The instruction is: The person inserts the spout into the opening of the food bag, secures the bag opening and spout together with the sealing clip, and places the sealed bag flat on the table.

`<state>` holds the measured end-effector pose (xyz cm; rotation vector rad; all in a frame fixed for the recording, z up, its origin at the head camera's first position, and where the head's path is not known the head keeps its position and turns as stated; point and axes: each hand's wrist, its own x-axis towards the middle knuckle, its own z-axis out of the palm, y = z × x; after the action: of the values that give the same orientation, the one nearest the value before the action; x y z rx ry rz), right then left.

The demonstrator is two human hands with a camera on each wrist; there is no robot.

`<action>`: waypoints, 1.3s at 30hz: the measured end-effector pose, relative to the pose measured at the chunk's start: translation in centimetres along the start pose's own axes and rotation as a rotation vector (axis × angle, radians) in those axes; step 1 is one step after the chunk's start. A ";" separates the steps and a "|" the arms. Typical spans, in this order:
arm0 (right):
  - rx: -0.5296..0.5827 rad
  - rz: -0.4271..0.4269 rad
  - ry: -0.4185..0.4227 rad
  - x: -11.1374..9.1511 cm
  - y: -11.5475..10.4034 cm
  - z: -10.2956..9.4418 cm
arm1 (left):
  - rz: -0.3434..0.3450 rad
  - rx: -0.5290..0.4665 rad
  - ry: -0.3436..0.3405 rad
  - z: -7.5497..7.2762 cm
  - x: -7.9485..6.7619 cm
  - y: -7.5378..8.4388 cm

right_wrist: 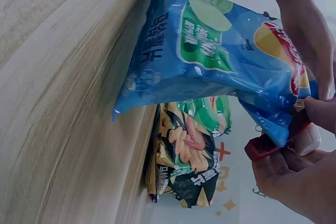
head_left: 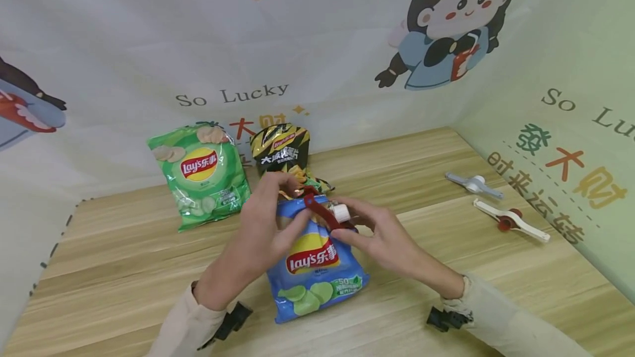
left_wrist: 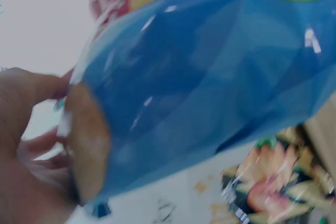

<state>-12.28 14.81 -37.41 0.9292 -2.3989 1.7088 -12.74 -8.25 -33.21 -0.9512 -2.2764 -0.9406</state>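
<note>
A blue Lay's chip bag (head_left: 317,291) stands tilted on the table between both hands; its front also shows in the right wrist view. At its gathered top is a red bag clip (head_left: 322,212) with a white cap (head_left: 341,212). The left hand (head_left: 263,225) grips the bag's upper left edge, thumb in front, close to the clip's left end. From the other side the right hand (head_left: 384,236) pinches the clip beside the cap. The left wrist view is mostly filled by the blue bag (left_wrist: 184,77), which hides part of the left fingers.
Behind stand a green Lay's bag (head_left: 200,180) at left and a black and yellow chip bag (head_left: 280,147) near the back cloth. On the table's right lie a grey clip (head_left: 474,184) and a white clip with a red cap (head_left: 511,220).
</note>
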 end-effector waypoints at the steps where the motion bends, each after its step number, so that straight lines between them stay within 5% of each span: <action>1: -0.002 0.006 0.004 0.0 0.0 0.0 | -0.014 0.027 -0.029 -0.3 0.0 -0.1; 7: -0.016 0.021 0.006 0.0 0.0 0.0 | -0.055 0.032 -0.178 -0.9 0.1 0.0; 15: -0.059 -0.013 -0.035 0.0 -0.1 -0.3 | -0.165 -0.200 -0.144 0.3 -0.2 0.2; 24: -0.131 0.004 -0.105 0.0 -0.7 -1.0 | -0.140 -0.225 -0.209 0.6 -0.3 -0.2; 32: -0.386 -0.037 -0.073 0.0 -1.4 -2.6 | -0.166 -0.223 -0.210 0.6 -0.2 0.1; 39: -0.287 -0.046 -0.052 0.2 -1.3 -2.2 | -0.129 -0.183 -0.208 0.5 -0.2 0.0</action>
<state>-12.46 16.34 -35.37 0.9850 -2.5431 1.2934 -12.68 -7.95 -33.61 -1.0303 -2.4828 -1.1702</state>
